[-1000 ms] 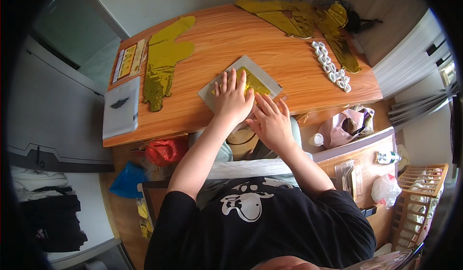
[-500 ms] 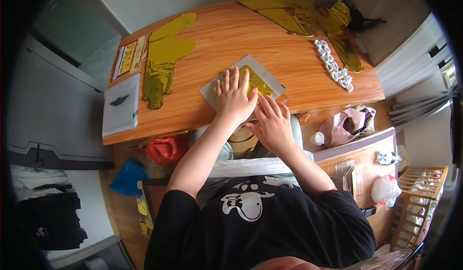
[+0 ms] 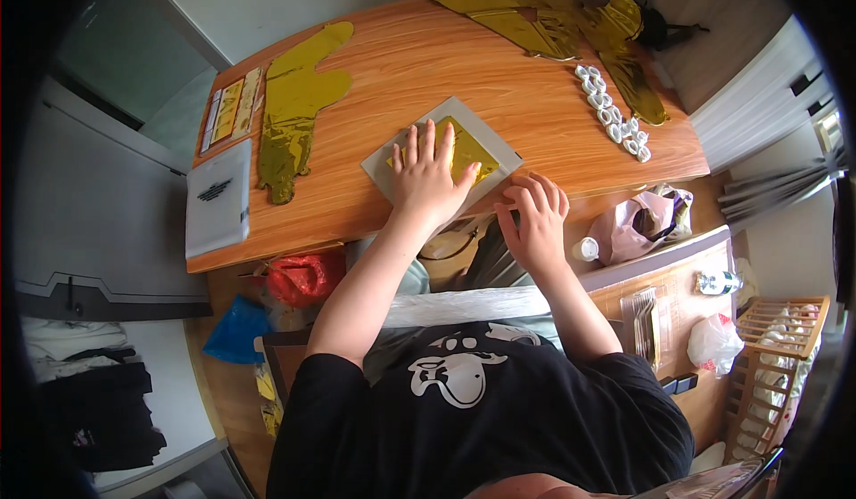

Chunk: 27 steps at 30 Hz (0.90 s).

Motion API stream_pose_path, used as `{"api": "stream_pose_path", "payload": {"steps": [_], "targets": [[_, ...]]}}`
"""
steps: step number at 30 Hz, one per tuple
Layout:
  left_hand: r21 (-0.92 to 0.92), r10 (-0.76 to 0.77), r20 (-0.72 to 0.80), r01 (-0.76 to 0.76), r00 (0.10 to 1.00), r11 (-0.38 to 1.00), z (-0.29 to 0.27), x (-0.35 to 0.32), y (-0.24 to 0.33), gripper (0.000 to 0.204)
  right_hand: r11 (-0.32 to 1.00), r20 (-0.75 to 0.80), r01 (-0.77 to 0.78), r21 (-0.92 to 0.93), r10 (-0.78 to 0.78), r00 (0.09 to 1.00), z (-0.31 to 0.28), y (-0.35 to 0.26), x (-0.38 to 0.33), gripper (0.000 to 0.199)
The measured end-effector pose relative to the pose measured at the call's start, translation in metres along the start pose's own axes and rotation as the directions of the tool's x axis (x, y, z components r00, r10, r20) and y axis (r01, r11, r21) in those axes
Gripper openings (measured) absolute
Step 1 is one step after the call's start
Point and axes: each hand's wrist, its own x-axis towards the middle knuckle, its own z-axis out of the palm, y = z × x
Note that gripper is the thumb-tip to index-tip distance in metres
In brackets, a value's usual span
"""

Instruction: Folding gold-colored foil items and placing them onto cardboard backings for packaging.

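Note:
A translucent grey flat pouch (image 3: 446, 111) lies turned at an angle near the table's front edge, with a folded gold foil piece (image 3: 473, 151) in it. My left hand (image 3: 428, 178) rests flat on the pouch and foil, fingers spread, hiding part of both. Just right of the pouch, at the table edge, my right hand (image 3: 537, 218) hovers with loosely bent, parted fingers; nothing shows in it. A flat, uninflated gold foil balloon (image 3: 303, 89) is spread out on the left. More gold foil balloons (image 3: 562, 26) lie at the far right.
White coiled rings (image 3: 615, 120) sit in rows on the table's right. A stack of clear pouches (image 3: 218, 200) and a printed sheet (image 3: 230, 111) lie at its left end. Below the edge are a red bag (image 3: 303, 276), a pink bag (image 3: 637, 227) and a side surface with a bottle (image 3: 718, 282).
My right hand has lifted off the pouch and drawn back to the right, its fingers now bent. My left hand stays spread on the pouch. The whole view has shifted slightly.

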Motion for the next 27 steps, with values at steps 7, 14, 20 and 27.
{"api": "stream_pose_path", "payload": {"steps": [7,14,20,27], "targets": [[0.013,0.014,-0.034,-0.013,0.999,1.000,0.002,0.000,0.001,0.079,0.999,0.042,0.039,0.022,-0.040,0.998,0.001,0.006,0.009,0.025],[0.024,0.010,-0.041,-0.009,0.999,1.000,0.003,0.000,0.000,0.080,0.998,0.043,0.063,0.011,-0.063,0.997,0.004,0.008,0.012,0.026],[0.034,0.011,-0.023,-0.010,1.000,0.999,0.003,0.001,0.000,0.080,0.994,0.092,0.089,0.070,-0.096,0.991,0.001,0.012,0.019,0.029],[0.031,0.013,-0.018,-0.013,1.000,0.999,0.000,0.001,0.001,0.080,0.983,0.181,0.130,0.132,-0.153,0.971,-0.009,0.031,0.022,0.035]]}}
